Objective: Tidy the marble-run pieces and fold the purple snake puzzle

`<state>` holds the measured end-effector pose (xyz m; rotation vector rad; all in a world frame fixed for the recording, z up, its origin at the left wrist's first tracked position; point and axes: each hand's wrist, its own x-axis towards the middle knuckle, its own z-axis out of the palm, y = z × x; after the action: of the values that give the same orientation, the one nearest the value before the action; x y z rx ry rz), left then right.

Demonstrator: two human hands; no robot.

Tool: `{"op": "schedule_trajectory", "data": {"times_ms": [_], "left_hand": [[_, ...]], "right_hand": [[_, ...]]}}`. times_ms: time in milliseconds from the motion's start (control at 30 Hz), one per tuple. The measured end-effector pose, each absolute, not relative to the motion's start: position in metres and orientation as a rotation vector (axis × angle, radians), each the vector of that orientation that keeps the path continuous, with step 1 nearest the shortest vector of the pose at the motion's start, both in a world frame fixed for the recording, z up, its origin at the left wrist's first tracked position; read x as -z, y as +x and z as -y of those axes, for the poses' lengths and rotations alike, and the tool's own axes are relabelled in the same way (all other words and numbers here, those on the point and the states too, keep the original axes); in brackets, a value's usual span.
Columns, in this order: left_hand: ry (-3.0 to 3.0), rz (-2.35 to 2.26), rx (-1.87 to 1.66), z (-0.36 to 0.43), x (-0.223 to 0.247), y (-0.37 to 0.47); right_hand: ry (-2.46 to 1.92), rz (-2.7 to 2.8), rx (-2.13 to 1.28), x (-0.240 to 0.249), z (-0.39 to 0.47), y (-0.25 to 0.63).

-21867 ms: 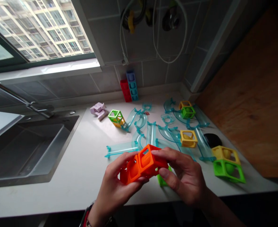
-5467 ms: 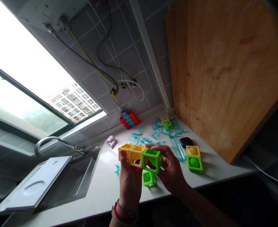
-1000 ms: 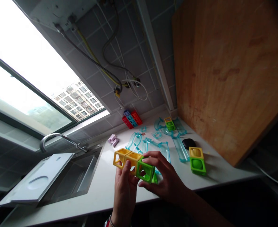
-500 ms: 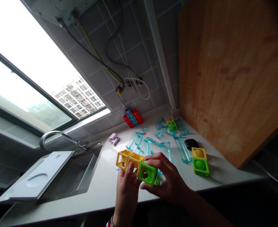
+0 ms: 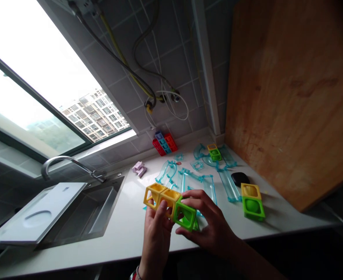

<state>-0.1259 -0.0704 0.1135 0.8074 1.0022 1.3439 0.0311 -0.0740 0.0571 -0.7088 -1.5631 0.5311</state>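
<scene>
Two yellow hollow cube blocks (image 5: pixel 155 194) and a green hollow cube block (image 5: pixel 184 216) form a row held above the counter's front part. My left hand (image 5: pixel 157 225) is closed around the yellow blocks, its thumb against the nearer face of the middle one. On the right, my right hand (image 5: pixel 208 216) grips the green block between thumb and fingers. Another green piece (image 5: pixel 194 223) shows partly behind that block; whether it is joined cannot be made out. Clear teal track pieces (image 5: pixel 190 175) lie behind the hands, partly covered by them.
A yellow-and-green block pair (image 5: pixel 252 204) stands at right beside a black rounded object (image 5: pixel 240 179). Red and blue blocks (image 5: pixel 164 143) lean at the wall; lilac pieces (image 5: pixel 139 169) lie left. The sink (image 5: pixel 105 212) carries a white board (image 5: pixel 43 216). A wooden panel (image 5: pixel 288 97) bounds the right side.
The view has shifted slightly, so the surroundings sit a little differently in the picture. Both hands keep the same hold on the row of blocks, and the green block appears slightly turned.
</scene>
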Motion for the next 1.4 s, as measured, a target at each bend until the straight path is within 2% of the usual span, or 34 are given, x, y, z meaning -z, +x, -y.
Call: {"op": "schedule_trajectory", "data": {"times_ms": [233,367,567,667,767,967,1133,1400], "left_hand": [[0.930,-0.867,-1.569,0.039,-0.144,-0.146],[0.959,-0.813,-1.579,0.028,-0.156,-0.154],[0.903,-0.845,-1.507,0.017,-0.150,-0.174],[0.823,-0.848,-1.455,0.010,-0.141,-0.190],[0.763,-0.855,-1.396,0.007,-0.130,-0.204],[0.730,-0.833,-1.378,0.011,-0.112,-0.218],[0.694,-0.785,-1.402,0.022,-0.109,-0.225],[0.640,-0.720,-1.403,0.025,-0.103,-0.239]], "right_hand": [[-0.823,1.504,-0.381,-0.048,0.082,0.031],[-0.952,1.420,-0.319,-0.030,0.109,0.043],[-1.333,1.304,-0.109,0.020,0.192,0.073],[-1.550,1.398,-0.050,0.023,0.214,0.094],[-1.680,1.432,-0.031,0.002,0.201,0.115],[-1.810,1.474,-0.049,-0.038,0.122,0.141],[-1.979,1.601,-0.022,-0.030,0.092,0.146],[-1.977,1.673,0.066,-0.012,0.101,0.159]]}}
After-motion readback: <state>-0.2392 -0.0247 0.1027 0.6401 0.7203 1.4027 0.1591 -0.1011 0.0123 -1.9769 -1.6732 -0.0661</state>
